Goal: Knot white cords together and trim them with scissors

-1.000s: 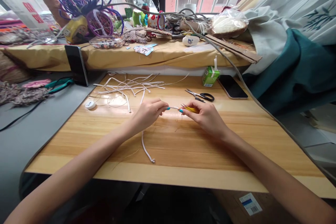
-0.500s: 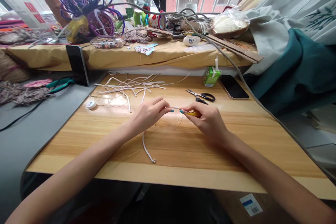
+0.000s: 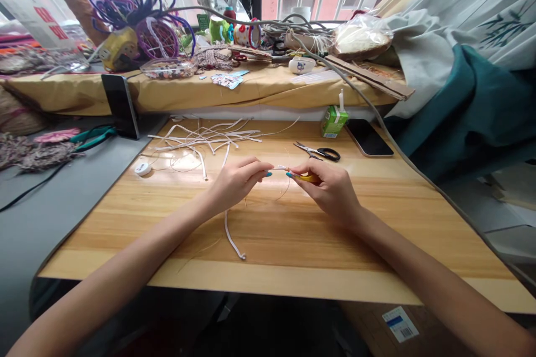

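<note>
My left hand [image 3: 247,175] pinches the end of a thin pale strand [image 3: 280,168] that stretches across to my other hand. My right hand [image 3: 329,183] is closed around a slim tool with a yellow handle [image 3: 310,178]; its tip, by the strand, is too small to make out. Small orange bits show at the right fingertips. A fine thread [image 3: 287,189] dangles below them. One white cord [image 3: 229,237] passes under my left hand or wrist and curves to a knotted end on the table. Black-handled scissors [image 3: 324,153] lie just beyond my right hand.
White cords and thin threads [image 3: 209,136] lie tangled at the table's back left, near a small white round item [image 3: 143,168]. A green drink carton [image 3: 334,121] and a phone [image 3: 368,138] stand back right. Another phone [image 3: 120,106] leans upright. A grey cable [image 3: 389,136] crosses the right side.
My fingertips have shifted slightly, and the left thumb has drawn a little away from the right hand. Both hands keep their grips. The whole view has moved slightly.
</note>
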{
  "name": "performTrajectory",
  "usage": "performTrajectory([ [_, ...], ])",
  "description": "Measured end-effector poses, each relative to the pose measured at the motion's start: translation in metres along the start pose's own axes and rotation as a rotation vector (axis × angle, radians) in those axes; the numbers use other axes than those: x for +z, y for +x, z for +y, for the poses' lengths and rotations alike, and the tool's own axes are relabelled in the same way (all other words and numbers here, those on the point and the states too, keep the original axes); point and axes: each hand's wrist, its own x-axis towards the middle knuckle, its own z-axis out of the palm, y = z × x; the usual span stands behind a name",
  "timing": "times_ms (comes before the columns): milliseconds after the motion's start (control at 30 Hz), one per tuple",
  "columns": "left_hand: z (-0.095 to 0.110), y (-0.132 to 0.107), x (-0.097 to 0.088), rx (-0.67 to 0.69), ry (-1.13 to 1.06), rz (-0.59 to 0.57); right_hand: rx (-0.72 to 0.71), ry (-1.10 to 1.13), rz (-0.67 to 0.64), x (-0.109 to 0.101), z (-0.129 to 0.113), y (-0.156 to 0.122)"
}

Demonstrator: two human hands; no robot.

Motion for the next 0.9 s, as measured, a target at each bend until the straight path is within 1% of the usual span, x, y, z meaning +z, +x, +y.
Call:
performTrajectory([
  [267,0.0046,0.0016,-0.0002,-0.021,0.026,0.04,-0.058,0.103,-0.029,0.0036,-0.0007,-0.0032],
  [467,0.0031,-0.0002,0.0018,-0.046,0.021,0.035,-0.079,0.126,-0.039,0.0049,-0.0015,-0.0045],
  [600,0.0008,0.0008,0.0028,-0.08,-0.02,-0.002,-0.008,0.148,-0.019,0.0033,-0.0026,-0.0033],
  [733,-0.0011,0.001,0.0024,-0.048,-0.076,-0.02,0.078,0.169,0.036,0.002,-0.0006,-0.0014],
  [833,-0.0011,-0.0001,0.0017,-0.024,-0.119,-0.02,0.117,0.154,0.031,0.0019,0.0014,-0.001],
  [900,-0.0004,-0.0006,0.0013,-0.031,-0.13,-0.015,0.12,0.152,0.016,0.0018,0.0019,-0.001],
])
